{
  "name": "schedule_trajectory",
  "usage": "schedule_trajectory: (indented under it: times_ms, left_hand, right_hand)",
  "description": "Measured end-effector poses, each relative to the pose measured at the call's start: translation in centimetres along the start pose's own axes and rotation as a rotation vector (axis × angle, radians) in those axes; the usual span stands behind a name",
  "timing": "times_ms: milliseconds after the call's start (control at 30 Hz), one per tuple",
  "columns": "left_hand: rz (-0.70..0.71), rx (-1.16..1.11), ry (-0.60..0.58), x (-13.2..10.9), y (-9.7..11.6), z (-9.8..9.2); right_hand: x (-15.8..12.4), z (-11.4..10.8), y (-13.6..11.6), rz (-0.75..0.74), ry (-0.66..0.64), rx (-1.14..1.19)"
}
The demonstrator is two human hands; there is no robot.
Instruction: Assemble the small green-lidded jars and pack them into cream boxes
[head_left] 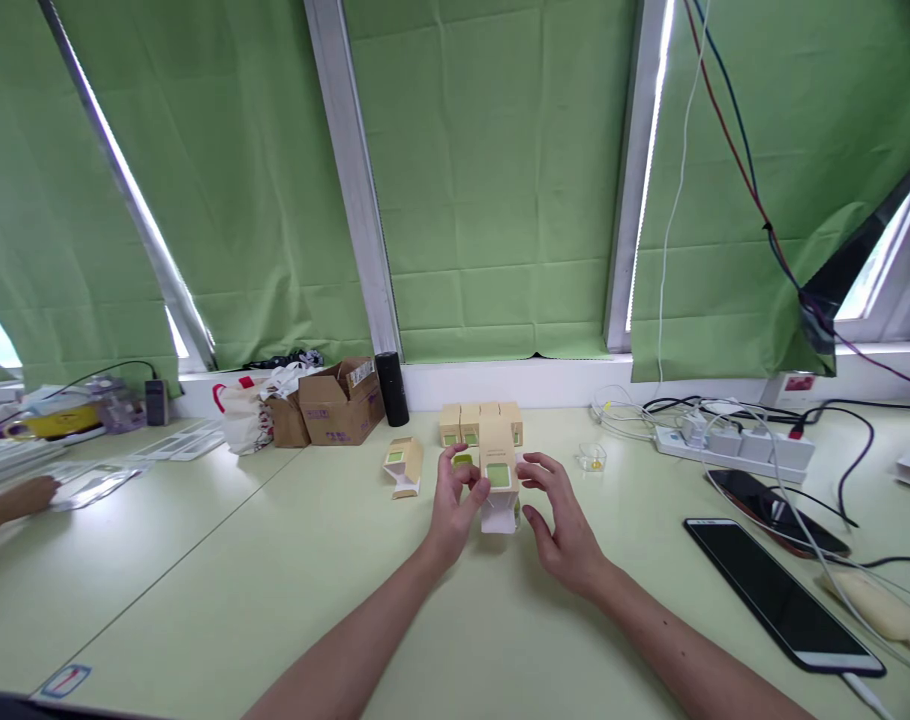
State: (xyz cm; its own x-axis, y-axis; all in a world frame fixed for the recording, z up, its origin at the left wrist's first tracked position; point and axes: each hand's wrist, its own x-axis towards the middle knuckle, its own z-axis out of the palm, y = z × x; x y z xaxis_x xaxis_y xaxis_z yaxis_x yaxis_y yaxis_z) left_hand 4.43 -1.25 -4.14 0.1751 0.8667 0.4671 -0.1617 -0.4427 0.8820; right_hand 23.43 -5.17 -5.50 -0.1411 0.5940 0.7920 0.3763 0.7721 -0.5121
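Observation:
A small tan cardboard box with a green square on its face is in front of me, with a white flap or lining showing at its near end. My left hand is closed on the box's left side, thumb on the front. On the other side, my right hand has its fingers apart close to the box; it does not appear to hold anything. Behind stands a row of several similar small boxes, partly hidden by the held one. Another such box, with a flap open, sits to the left.
A clear small container stands right of my hands. Farther right are a phone, a second dark phone and a power strip with cables. A brown carton and black cylinder stand back left. Another person's hand is far left.

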Motion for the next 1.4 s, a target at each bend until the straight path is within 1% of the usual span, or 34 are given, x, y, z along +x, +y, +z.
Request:
schedule_trajectory:
  times_ms: [100,367,600,767,933,1000,1133,1233,1400]
  left_hand:
    - [-0.031,-0.037,-0.025,-0.02,0.04,0.15]
    - [-0.076,-0.08,-0.038,-0.12,-0.08,0.4]
    - [-0.07,-0.022,-0.067,-0.27,-0.1,0.39]
    - [-0.018,0.122,-0.072,-0.37,0.07,0.39]
    - [0.156,0.317,-0.043,-0.42,0.41,0.13]
    - [0.216,0.351,-0.061,-0.43,0.47,0.0]
    - [0.304,0.341,-0.133,-0.39,0.43,-0.06]
    - [0.326,0.357,-0.153,-0.36,0.34,0.02]
    - [0.302,0.357,-0.125,-0.33,0.15,0.17]
  right_hand:
    - [-0.02,0.03,-0.18,0.027,-0.017,0.042]
    - [-0.13,0.19,-0.44,0.084,-0.024,0.142]
    - [-0.18,0.24,-0.2,0.13,-0.018,0.18]
    - [-0.1,0.18,-0.15,0.182,0.007,0.216]
    - [0.0,0.09,-0.09,0.238,0.043,0.245]
    - [0.03,0.05,-0.02,0.251,0.055,0.257]
    - [0.04,0.0,0.07,0.257,0.052,0.282]
    - [0.0,-0.01,0.09,0.256,0.038,0.285]
    - [-0.04,-0.05,0.1,0.254,0.028,0.292]
